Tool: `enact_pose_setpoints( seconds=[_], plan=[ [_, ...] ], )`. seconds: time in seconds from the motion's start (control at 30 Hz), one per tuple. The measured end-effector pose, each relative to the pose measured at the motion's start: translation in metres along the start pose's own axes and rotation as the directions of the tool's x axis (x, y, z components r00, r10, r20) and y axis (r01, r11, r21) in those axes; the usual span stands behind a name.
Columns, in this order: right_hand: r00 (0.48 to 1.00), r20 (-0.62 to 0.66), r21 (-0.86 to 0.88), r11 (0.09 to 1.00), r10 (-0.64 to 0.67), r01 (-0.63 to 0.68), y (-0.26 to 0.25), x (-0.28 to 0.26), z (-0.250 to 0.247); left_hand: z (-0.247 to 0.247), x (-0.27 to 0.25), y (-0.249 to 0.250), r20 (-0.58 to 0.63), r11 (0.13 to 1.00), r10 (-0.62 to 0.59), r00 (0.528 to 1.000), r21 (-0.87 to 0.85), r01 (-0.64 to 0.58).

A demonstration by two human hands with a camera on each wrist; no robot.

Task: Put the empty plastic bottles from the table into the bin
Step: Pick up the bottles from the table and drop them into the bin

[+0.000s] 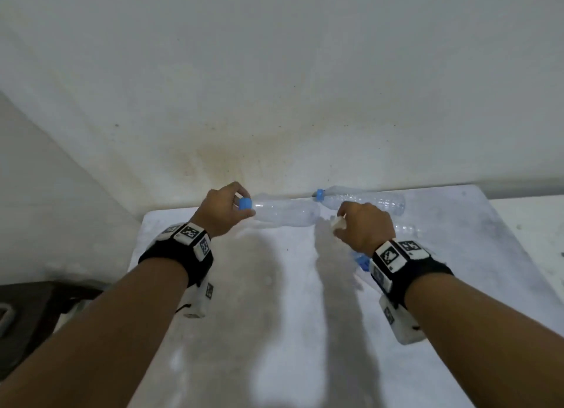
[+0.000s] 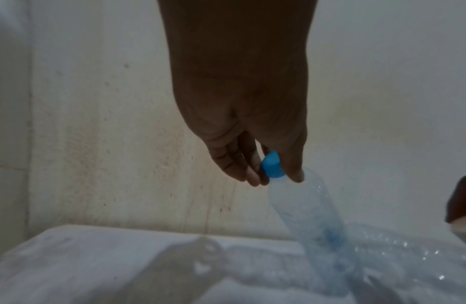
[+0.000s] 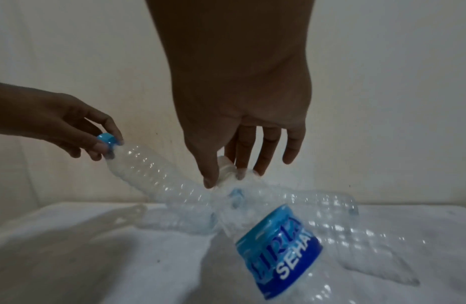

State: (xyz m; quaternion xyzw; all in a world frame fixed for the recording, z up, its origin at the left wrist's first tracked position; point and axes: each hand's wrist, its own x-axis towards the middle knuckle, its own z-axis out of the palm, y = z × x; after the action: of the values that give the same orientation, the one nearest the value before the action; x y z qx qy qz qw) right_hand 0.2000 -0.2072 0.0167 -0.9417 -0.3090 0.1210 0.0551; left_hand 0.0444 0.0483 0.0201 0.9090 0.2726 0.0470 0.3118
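Left hand [image 1: 224, 210] pinches the blue-capped bottle [image 1: 287, 213] at the neck, base low over the table [image 1: 274, 331]; neck grip likely because a thin empty body crushes. Right hand [image 1: 363, 227] pinches the white-capped labelled bottle [image 3: 276, 244] by its neck. A third bottle [image 1: 363, 201] lies ungripped by the wall. Head view hides the right hand's bottle almost entirely; right wrist view shows label and grip. Bin: can't identify it.

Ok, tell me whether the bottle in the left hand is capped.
Capped: a blue cap sits on the neck of the clear bottle, pinched by the left hand.
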Motion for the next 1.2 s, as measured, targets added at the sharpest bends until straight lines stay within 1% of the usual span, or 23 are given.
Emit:
enact_pose_setpoints(
  seconds=[0.1, 0.2, 0.27, 0.33, 0.4, 0.47, 0.53, 0.6, 0.7, 0.77, 0.83, 0.93, 1.0, 1.07, 1.1, 1.2],
  plan=[
    [0.993, -0.115, 0.153, 0.987, -0.026, 0.044, -0.021, -0.034, -0.020, -0.028, -0.034, 0.019, -0.075, 0.995, 0.092, 0.993, -0.022, -0.094],
    [0.974, -0.224, 0.289, 0.952, -0.036, 0.102, -0.048, -0.079, -0.030, -0.054, -0.080, 0.033, -0.125, 0.981, 0.189, 0.974, -0.016, -0.192],
    [0.957, -0.287, 0.345, 0.927, -0.046, 0.148, -0.069, -0.115, -0.031, -0.069, -0.116, 0.033, -0.117, 0.976, 0.220, 0.969, 0.024, -0.219],
    [0.951, -0.303, 0.401, 0.898, -0.057, 0.181, -0.093, -0.151, -0.028, -0.082, -0.156, 0.028, -0.084, 0.972, 0.231, 0.969, 0.061, -0.226],
    [0.954, -0.287, 0.430, 0.878, -0.090, 0.212, -0.118, -0.184, -0.022, -0.093, -0.197, 0.018, -0.023, 0.971, 0.219, 0.975, 0.099, -0.216],
    [0.961, -0.236, 0.439, 0.866, -0.145, 0.239, -0.142, -0.216, -0.013, -0.101, -0.236, 0.005, 0.054, 0.974, 0.185, 0.981, 0.125, -0.190],
    [0.966, -0.149, 0.451, 0.854, -0.213, 0.258, -0.163, -0.245, -0.003, -0.104, -0.272, -0.010, 0.135, 0.971, 0.144, 0.980, 0.171, -0.166],
    [0.960, -0.025, 0.469, 0.845, -0.281, 0.259, -0.180, -0.271, 0.010, -0.101, -0.305, -0.026, 0.210, 0.969, 0.104, 0.972, 0.200, -0.147],
    [0.933, 0.150, 0.460, 0.859, -0.326, 0.227, -0.198, -0.300, 0.043, -0.084, -0.345, -0.056, 0.319, 0.974, 0.024, 0.947, 0.206, -0.094],
    [0.916, 0.223, 0.454, 0.867, -0.332, 0.204, -0.205, -0.312, 0.075, -0.064, -0.366, -0.082, 0.377, 0.977, -0.027, 0.926, 0.206, -0.055],
    [0.898, 0.281, 0.460, 0.868, -0.340, 0.185, -0.207, -0.321, 0.111, -0.040, -0.384, -0.110, 0.408, 0.978, -0.067, 0.911, 0.208, -0.021],
    [0.883, 0.321, 0.478, 0.864, -0.341, 0.160, -0.205, -0.332, 0.170, 0.005, -0.407, -0.155, 0.417, 0.981, -0.123, 0.901, 0.189, 0.047],
    [0.888, 0.321, 0.501, 0.855, -0.330, 0.137, -0.201, -0.339, 0.210, 0.037, -0.419, -0.188, 0.413, 0.980, -0.146, 0.899, 0.186, 0.073],
    [0.899, 0.303, 0.509, 0.852, -0.315, 0.127, -0.197, -0.346, 0.248, 0.067, -0.429, -0.215, 0.421, 0.977, -0.190, 0.887, 0.168, 0.129],
    [0.905, 0.301, 0.511, 0.852, -0.301, 0.114, -0.194, -0.350, 0.266, 0.082, -0.434, -0.228, 0.414, 0.974, -0.220, 0.883, 0.147, 0.173],
    [0.916, 0.316, 0.501, 0.863, -0.247, 0.059, -0.187, -0.356, 0.316, 0.131, -0.449, -0.270, 0.382, 0.964, -0.256, 0.888, 0.033, 0.264]
  ],
)
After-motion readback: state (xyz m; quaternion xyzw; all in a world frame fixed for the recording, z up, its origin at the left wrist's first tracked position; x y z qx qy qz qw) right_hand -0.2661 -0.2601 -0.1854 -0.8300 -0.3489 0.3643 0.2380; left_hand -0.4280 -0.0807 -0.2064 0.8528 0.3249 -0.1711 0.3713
